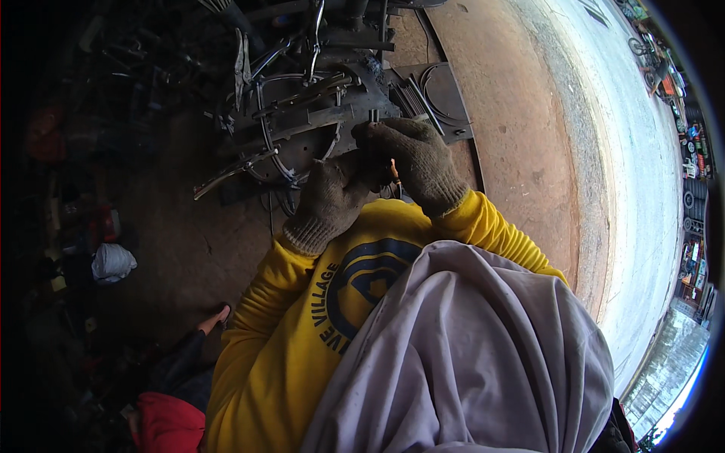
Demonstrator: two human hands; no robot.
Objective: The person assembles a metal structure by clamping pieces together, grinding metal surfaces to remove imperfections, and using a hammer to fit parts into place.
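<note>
Both my hands wear brown knitted gloves and meet in front of my chest at the near edge of a metal work table [362, 83]. My left hand [331, 192] is closed, its fingers hidden in shadow against the other glove. My right hand [414, 155] is curled shut too. Just beyond its fingertips stands the end of a short dark metal cylinder [374, 115]; whether it is gripped or rests on the table I cannot tell. A thin copper-orange piece [394, 171] shows below the right palm. Left of the gloves lies a round metal ring frame [264, 124] with flat bars across it.
Locking pliers [242, 68] and other clamps grip the frame. Thin rods [411, 98] and a coil of wire [445, 94] lie at the table's right. A person in a red garment [170, 423] is at lower left, near a white bundle [113, 263]. A road runs along the right.
</note>
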